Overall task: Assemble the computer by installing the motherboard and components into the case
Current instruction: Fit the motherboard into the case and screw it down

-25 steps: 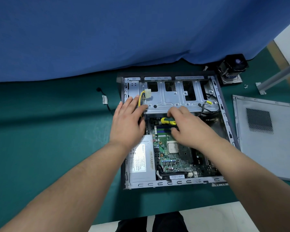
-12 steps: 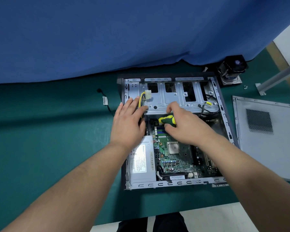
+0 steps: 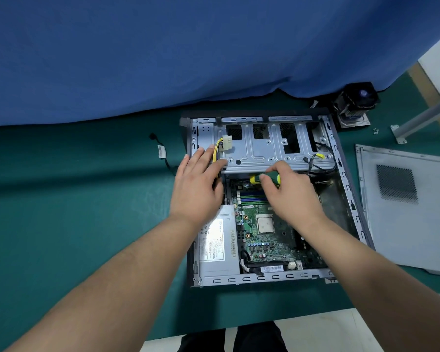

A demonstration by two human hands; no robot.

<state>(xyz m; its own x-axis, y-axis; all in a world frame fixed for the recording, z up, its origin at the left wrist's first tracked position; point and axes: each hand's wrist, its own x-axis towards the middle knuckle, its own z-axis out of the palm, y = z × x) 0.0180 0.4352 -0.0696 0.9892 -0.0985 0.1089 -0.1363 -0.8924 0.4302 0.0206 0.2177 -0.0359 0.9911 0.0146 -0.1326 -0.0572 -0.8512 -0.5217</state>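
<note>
The right hand (image 3: pixel 291 193) was the working grip: its fingers were curled round the green-and-yellow handle of a screwdriver (image 3: pixel 264 178), held low over the far edge of the motherboard (image 3: pixel 261 240), just under the front lip of the drive cage (image 3: pixel 264 148). The tip was hidden behind the hand, so whether it sat in a screw head could not be told. The left hand (image 3: pixel 197 185) lay flat with fingers extended, resting on the near-left corner of the drive cage beside the yellow power cable (image 3: pixel 217 151), seemingly bracing the case (image 3: pixel 346 189).

The motherboard lay inside the case, beside the power supply (image 3: pixel 217 246), with the bare processor socket (image 3: pixel 265 224) exposed near its middle.

The chief risk appeared to be a slip. With the tip out of sight under the cage lip, a tilted driver could cam out and skate across the memory slots (image 3: pixel 252 196) or nearby traces. A dropped screw might roll beneath the board and cause a short later. Too much torque on one corner could stress the board if the other mounts were loose. The yellow cable lay close to the left fingers and could be pinched or tugged. The exposed socket was vulnerable to anything falling.

On the bench (image 3: pixel 87 199), the side panel (image 3: pixel 404 212) lay to the right, and a cooler fan (image 3: pixel 356 102) sat beyond the case's far corner.
</note>
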